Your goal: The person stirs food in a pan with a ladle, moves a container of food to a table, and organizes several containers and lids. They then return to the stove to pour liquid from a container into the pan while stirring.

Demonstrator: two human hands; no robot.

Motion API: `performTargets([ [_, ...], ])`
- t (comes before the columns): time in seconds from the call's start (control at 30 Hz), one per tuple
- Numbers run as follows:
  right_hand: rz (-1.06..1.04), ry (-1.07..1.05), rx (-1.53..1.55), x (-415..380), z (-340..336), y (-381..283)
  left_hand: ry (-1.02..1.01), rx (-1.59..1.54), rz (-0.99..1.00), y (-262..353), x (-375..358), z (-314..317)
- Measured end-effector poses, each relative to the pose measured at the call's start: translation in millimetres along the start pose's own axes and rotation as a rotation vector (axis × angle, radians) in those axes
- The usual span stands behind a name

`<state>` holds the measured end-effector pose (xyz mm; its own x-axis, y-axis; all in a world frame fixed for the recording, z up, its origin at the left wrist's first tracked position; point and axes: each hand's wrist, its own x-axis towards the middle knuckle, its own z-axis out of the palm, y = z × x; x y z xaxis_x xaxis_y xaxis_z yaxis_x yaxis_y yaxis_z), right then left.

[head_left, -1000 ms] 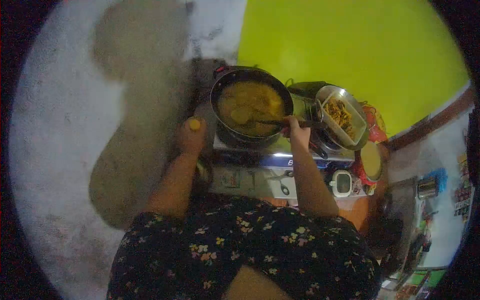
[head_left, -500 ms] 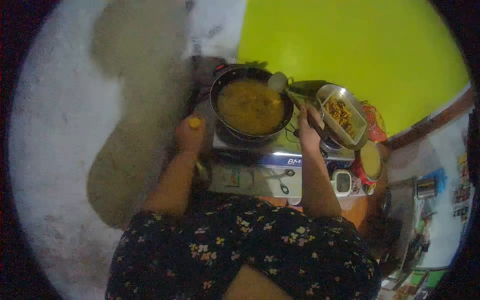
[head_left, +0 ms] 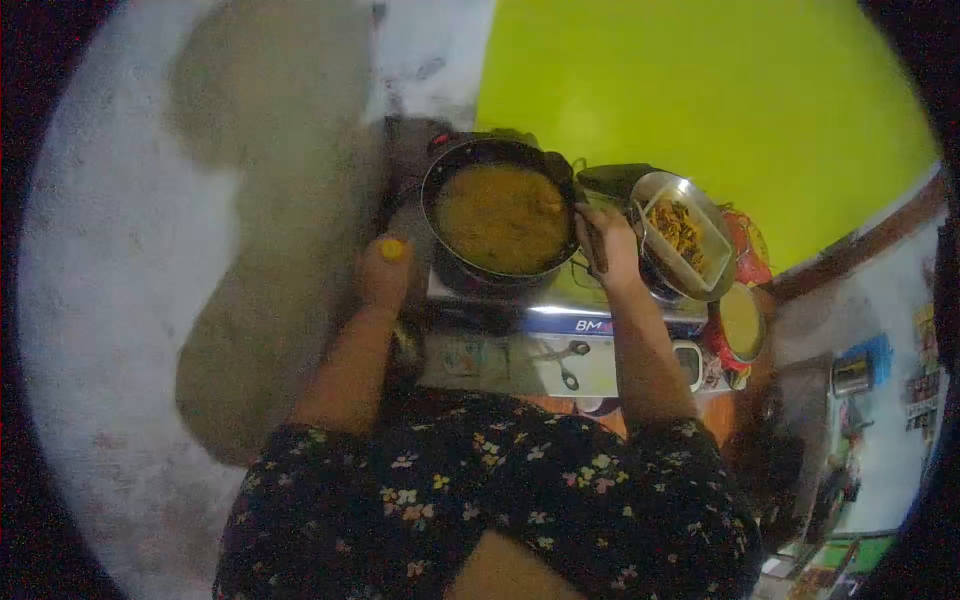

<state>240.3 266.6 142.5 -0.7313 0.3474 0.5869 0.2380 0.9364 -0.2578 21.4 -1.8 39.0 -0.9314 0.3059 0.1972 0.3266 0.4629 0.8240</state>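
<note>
Gripping: the right hand (head_left: pixel 616 245), right of centre, is curled around a dark handle (head_left: pixel 597 248); the utensil's far end merges with the pan's dark edge and is hard to make out.
Left hand (head_left: pixel 383 280): left of centre, shadowed and blurred, with a small yellow thing (head_left: pixel 393 248) at its top; I cannot tell whether its fingers are spread or pressed together.
Deep pan (head_left: pixel 490 152): centre of the frame, between the hands, holding yellow-brown liquid (head_left: pixel 505 215); whatever lies under the surface is hidden.
Stove (head_left: pixel 555 320): beneath the pan; its blue strip shows "BM", the lettering beyond unclear near the right forearm.
Metal dish (head_left: pixel 665 182): right of centre, a rectangular container (head_left: pixel 715 255) inside it with browned strips (head_left: pixel 675 230) too blurred to name.
Scissors (head_left: pixel 577 348): lower centre, below the stove, handles dark, blades dim.
White-rimmed box (head_left: pixel 696 367): lower right of centre, partly covered by the right forearm.
Red tub (head_left: pixel 716 343): right, near the metal dish; its pale round top could be lid or contents.
</note>
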Motion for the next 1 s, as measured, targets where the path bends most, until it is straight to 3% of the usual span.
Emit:
performTargets([
  [0.13, 0.057, -0.099, -0.069, 0.4, 2.7, 1.1, 0.027, -0.011, -0.017, -11.3, 0.5, 5.3],
  [0.27, 0.276, -0.142, 0.091, 4.2, -9.1, -6.6, -0.100, -0.103, -0.051, 3.5, 0.4, -4.2],
  [0.33, 0.425, -0.114, 0.116, 6.4, -9.6, -3.3, -0.033, 0.053, -0.017, 8.2, -0.2, -4.7],
  [0.43, 0.613, 0.103, 0.539, -17.0, 43.2, 49.7, -0.010, 0.036, 0.025, 5.4, 1.6, -2.9],
  [0.47, 0.595, 0.084, 0.425, -22.2, 52.5, 56.9, -0.016, -0.011, 0.038, 3.7, 2.6, -1.2],
  [0.57, 0.840, 0.093, 0.768, -21.7, 50.0, 13.3, 0.032, -0.106, 0.050, 0.6, 0.5, 3.2],
  [0.67, 0.613, 0.096, 0.625, -26.1, 67.3, 14.6, -0.027, 0.044, 0.084, -44.3, 16.1, 23.0],
  [0.73, 0.483, 0.146, 0.563, -24.2, 73.9, 7.1, -0.026, -0.082, 0.103, -33.4, 10.6, 16.6],
  [0.83, 0.480, 0.059, 0.776, -29.7, 80.4, 13.4, 0.039, -0.014, 0.121, -18.1, 2.2, 7.9],
  [0.87, 0.364, 0.127, 0.758, -31.4, 88.4, 19.7, 0.070, 0.051, 0.125, -15.0, 1.0, 6.8],
  [0.9, 0.249, 0.193, 0.734, -29.0, 90.0, 17.6, 0.061, 0.041, 0.063, -13.3, 1.3, 7.3],
  [0.97, 0.222, 0.173, 0.611, -30.8, 90.2, 13.1, 0.040, 0.025, -0.064, -10.6, 3.2, 8.7],
  [1.0, 0.219, 0.102, 0.565, -30.5, 82.9, 7.5, 0.030, -0.008, -0.037, -20.7, 6.1, 16.4],
])
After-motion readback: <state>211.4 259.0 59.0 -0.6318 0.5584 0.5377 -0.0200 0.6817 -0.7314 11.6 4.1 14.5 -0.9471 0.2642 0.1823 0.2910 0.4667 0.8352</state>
